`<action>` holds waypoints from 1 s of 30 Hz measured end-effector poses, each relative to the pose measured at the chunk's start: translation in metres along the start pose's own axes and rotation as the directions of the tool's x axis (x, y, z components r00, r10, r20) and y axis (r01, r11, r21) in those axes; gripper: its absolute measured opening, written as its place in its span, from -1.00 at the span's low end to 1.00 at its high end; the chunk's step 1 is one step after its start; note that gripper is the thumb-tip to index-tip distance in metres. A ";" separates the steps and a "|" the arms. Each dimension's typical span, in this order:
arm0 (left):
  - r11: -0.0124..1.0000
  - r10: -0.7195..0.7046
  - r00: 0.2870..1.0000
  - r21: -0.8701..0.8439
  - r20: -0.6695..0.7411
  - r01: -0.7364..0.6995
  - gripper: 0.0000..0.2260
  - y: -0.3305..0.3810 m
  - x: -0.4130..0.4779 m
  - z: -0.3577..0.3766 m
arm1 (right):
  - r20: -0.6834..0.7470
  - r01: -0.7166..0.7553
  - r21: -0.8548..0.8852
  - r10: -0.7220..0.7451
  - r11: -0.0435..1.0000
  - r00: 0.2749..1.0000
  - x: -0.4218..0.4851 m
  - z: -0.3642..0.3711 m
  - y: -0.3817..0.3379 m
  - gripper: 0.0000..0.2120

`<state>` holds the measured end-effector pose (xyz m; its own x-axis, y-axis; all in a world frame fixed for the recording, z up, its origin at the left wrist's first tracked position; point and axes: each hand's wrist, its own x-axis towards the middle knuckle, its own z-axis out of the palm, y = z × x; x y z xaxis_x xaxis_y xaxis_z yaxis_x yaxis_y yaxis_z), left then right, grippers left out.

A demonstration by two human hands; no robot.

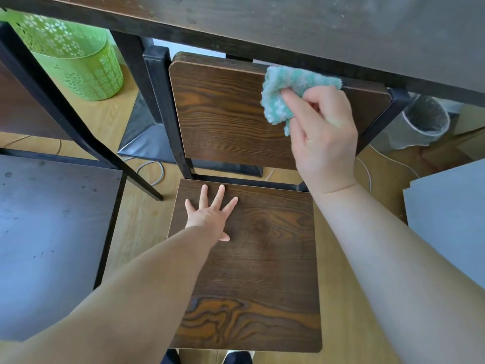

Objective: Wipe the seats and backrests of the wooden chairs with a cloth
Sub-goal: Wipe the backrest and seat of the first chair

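The left hand [210,219] lies flat and open on the wooden seat [262,271], fingers spread, holding nothing. Farther off, the right hand [322,135] pinches a teal cloth [286,93] against the backrest [223,114] near its upper right, seemingly touching. Beyond, 1 green bin [78,61] stands under the table [288,19].

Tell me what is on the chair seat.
Only the left hand lies flat on the seat, fingers spread. The wood under the palm is hidden. The cloth is up on the backrest, in the right hand.
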<state>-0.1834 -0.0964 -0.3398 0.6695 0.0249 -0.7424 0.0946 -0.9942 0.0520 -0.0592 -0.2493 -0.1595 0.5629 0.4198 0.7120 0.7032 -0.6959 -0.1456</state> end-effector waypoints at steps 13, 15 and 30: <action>0.999 -0.046 0.997 0.002 0.065 0.046 -0.02 0.005 0.010 0.005 | 0.307 0.073 0.040 -0.082 0.997 0.948 -0.085 0.062 -0.006 -0.74; 0.999 -0.046 0.997 0.009 0.067 0.046 -0.02 0.005 0.010 0.005 | 0.386 0.045 0.049 -0.060 0.998 0.921 -0.097 0.069 -0.010 -0.68; 0.999 -0.039 0.998 0.020 0.057 0.038 -0.03 0.002 0.011 0.008 | 0.167 -0.167 0.143 0.143 0.976 0.976 -0.072 0.004 -0.004 -0.68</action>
<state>-0.1819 -0.0988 -0.3530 0.6220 0.0573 -0.7809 0.1053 -0.9944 0.0110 -0.1009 -0.2742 -0.2135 0.7218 0.4074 0.5594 0.6540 -0.6660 -0.3588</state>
